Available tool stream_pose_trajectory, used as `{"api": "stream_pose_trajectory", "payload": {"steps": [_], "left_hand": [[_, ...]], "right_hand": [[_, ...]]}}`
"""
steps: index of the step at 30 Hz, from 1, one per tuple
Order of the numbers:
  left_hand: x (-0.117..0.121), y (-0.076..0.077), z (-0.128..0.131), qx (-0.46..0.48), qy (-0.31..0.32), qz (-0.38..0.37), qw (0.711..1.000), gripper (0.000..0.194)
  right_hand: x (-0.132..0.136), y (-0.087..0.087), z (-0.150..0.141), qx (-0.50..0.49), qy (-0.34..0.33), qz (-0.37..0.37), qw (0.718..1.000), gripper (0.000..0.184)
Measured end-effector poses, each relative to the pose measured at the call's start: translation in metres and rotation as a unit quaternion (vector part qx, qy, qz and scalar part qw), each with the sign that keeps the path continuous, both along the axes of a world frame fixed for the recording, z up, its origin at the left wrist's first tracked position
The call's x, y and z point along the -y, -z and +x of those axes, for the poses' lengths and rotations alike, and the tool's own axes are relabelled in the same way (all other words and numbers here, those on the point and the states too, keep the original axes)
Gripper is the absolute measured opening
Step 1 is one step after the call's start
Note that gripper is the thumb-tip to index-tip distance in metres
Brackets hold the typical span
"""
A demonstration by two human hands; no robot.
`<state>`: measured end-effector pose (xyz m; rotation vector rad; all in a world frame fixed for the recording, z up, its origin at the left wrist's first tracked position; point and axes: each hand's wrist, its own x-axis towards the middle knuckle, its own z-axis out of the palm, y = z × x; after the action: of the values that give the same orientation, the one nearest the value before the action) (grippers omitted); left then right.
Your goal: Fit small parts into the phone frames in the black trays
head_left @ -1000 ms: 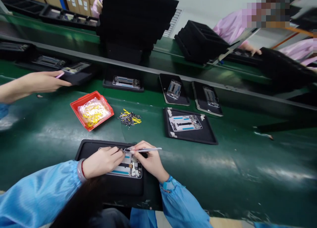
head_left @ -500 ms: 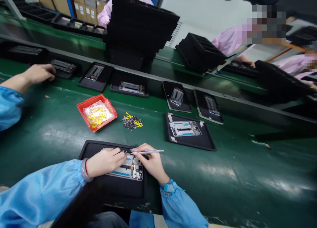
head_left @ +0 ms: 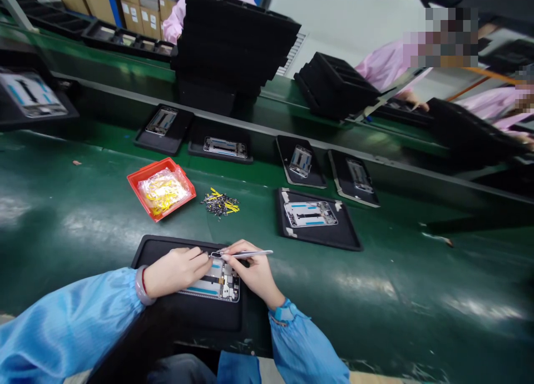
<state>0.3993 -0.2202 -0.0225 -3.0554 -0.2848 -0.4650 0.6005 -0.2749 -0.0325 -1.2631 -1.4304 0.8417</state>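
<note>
A phone frame (head_left: 203,289) with blue strips and an exposed circuit board lies on a black tray (head_left: 217,320) in front of me. My left hand (head_left: 179,271) lies over its left part, fingers bent and drawn together at the upper edge. What those fingertips pinch, if anything, is hidden. In my right hand (head_left: 253,275) is a pair of tweezers (head_left: 256,254), held nearly level. Their tips point left at the frame's upper edge, close to my left fingertips.
Beyond the tray stand a red bin (head_left: 183,193) of yellow-tabbed parts and a loose pile of small parts (head_left: 220,202). More trays with phone frames (head_left: 311,213) line the green bench (head_left: 396,295). Black tray stacks (head_left: 237,44) rise behind, near co-workers in pink sleeves (head_left: 384,61).
At the far left, a co-worker's hand and blue sleeve have left the view. A tray with a phone frame now shows there, raised and tilted. My hands and the tweezers have barely moved.
</note>
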Motion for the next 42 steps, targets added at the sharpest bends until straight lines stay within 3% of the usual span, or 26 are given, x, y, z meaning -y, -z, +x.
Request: {"api": "stream_pose_trajectory", "payload": {"steps": [10, 17, 24, 28, 42], "left_hand": [[-0.002, -0.001, 0.001, -0.030, -0.006, -0.005, 1.000, 0.014], [-0.003, 0.001, 0.000, -0.008, -0.010, -0.026, 1.000, 0.012], [-0.004, -0.002, 0.001, -0.021, -0.022, -0.052, 0.998, 0.012], [-0.004, -0.004, 0.002, -0.030, -0.023, -0.044, 0.998, 0.009], [-0.001, -0.003, 0.004, -0.025, -0.025, -0.015, 0.999, 0.010]], "right_hand": [[0.000, -0.002, -0.002, 0.013, -0.016, 0.043, 0.999, 0.008], [0.000, -0.001, -0.003, 0.016, -0.015, 0.025, 0.999, 0.008], [0.005, 0.003, 0.002, -0.094, 0.083, 0.008, 0.992, 0.010], [0.008, 0.003, -0.001, -0.021, 0.103, 0.014, 0.994, 0.010], [0.010, -0.001, -0.007, 0.095, 0.021, 0.081, 0.992, 0.009]]}}
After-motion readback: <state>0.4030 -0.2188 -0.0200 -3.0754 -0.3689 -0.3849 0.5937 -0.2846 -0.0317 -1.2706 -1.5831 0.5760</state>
